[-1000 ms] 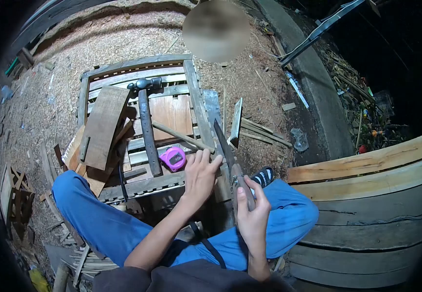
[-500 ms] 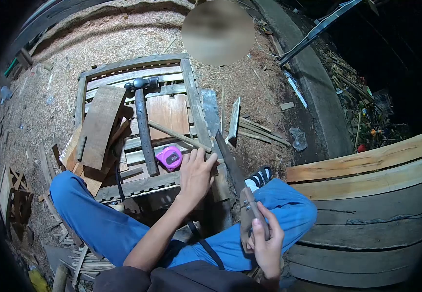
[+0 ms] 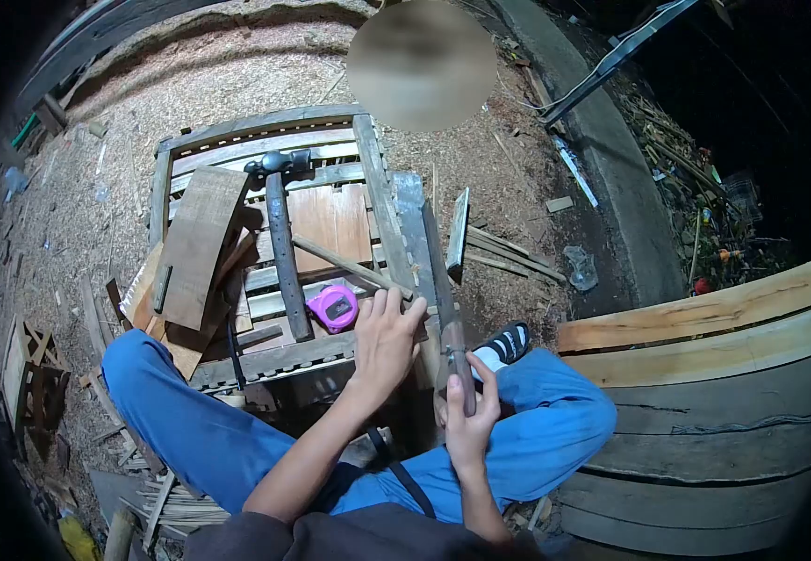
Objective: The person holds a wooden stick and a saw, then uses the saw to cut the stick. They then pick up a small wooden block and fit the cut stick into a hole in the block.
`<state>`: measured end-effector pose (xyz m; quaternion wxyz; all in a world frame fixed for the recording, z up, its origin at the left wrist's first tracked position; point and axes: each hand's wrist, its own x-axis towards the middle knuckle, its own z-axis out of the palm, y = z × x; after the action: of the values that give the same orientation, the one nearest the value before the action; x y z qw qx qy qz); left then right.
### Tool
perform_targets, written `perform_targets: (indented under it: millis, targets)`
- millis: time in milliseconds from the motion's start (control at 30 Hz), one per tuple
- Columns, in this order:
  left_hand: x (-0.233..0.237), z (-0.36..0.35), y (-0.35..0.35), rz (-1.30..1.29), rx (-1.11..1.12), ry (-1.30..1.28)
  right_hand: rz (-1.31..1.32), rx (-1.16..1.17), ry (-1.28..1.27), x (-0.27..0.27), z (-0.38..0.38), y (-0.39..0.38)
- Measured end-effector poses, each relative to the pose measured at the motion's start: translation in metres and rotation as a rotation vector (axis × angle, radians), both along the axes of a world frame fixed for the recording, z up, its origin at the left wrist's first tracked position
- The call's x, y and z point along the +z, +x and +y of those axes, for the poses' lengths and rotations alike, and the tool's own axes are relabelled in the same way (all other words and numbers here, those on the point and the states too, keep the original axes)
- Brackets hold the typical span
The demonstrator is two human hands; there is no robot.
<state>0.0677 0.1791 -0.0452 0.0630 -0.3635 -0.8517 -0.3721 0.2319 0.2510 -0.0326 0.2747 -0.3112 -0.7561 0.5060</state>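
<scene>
My left hand (image 3: 386,344) is closed on the near end of a thin wooden stick (image 3: 342,261), which lies slantwise over the slatted wooden frame (image 3: 379,187). In my right hand (image 3: 472,423) is the wooden handle of a handsaw; the dark saw blade (image 3: 437,266) points away from me, just right of the stick's end and apart from it. A pink tape measure (image 3: 333,307) sits left of my left fingers. Farther left, a hammer (image 3: 285,252) lies with its head away from me.
A wide board (image 3: 201,245) rests tilted on the frame's left side. Wood strips (image 3: 516,252) and shavings cover the ground beyond. At right are long planks (image 3: 704,402). A blurred round patch (image 3: 422,65) hides the top middle.
The handsaw has swung left and more upright, with my right hand moving left towards the stick's end. My left hand keeps its hold on the stick.
</scene>
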Motion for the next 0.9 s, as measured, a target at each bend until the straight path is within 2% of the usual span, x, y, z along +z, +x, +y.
perform_targets:
  millis: [100, 133, 167, 233, 300, 367, 400, 433, 500, 533, 633, 700, 800, 833, 900]
  targets:
    - [0.000, 0.000, -0.002, -0.001, 0.005, -0.019, 0.045, -0.038, -0.051, -0.011, -0.004, 0.029]
    - [0.000, 0.000, -0.001, 0.000, 0.000, -0.030, -0.067, -0.076, -0.146, 0.017, -0.014, 0.034]
    - [0.000, -0.001, -0.001, -0.003, 0.002, -0.031, -0.070, -0.074, -0.147, 0.041, -0.020, 0.039]
    - [0.000, -0.001, -0.003, -0.004, -0.014, -0.029, -0.122, -0.053, -0.368, 0.075, -0.025, 0.048]
    - [0.000, 0.000, -0.003, 0.002, -0.007, -0.006, -0.081, 0.001, -0.365, 0.097, -0.022, 0.049]
    - [-0.001, 0.000, -0.004, 0.012, 0.002, 0.010, -0.213, -0.021, -0.319, 0.123, -0.018, 0.033]
    - [-0.001, 0.001, -0.004, 0.013, -0.009, -0.011, -0.232, -0.002, -0.127, 0.108, -0.009, 0.027]
    - [-0.001, 0.001, -0.004, 0.012, -0.015, -0.031, -0.234, 0.004, -0.127, 0.106, -0.008, 0.003]
    - [-0.009, 0.005, 0.003, 0.055, 0.004, -0.011, -0.296, 0.046, 0.229, 0.106, -0.015, -0.044]
    - [-0.005, 0.007, 0.002, 0.076, 0.038, -0.003, -0.285, 0.054, 0.235, 0.102, -0.012, -0.045]
    - [-0.005, 0.006, 0.001, 0.114, 0.052, 0.008, -0.150, 0.034, 0.084, 0.089, -0.002, -0.026]
    - [-0.007, 0.003, 0.001, 0.116, 0.022, 0.017, -0.140, -0.100, -0.293, 0.070, 0.008, -0.006]
    - [-0.002, -0.001, 0.004, 0.033, -0.009, -0.016, 0.003, -0.044, -0.139, 0.011, 0.008, 0.035]
    - [0.000, -0.001, 0.001, 0.005, -0.008, -0.025, -0.004, -0.022, -0.114, 0.019, -0.001, 0.040]
    - [0.000, -0.004, -0.001, -0.002, -0.018, -0.034, -0.014, -0.068, -0.266, 0.044, -0.015, 0.048]
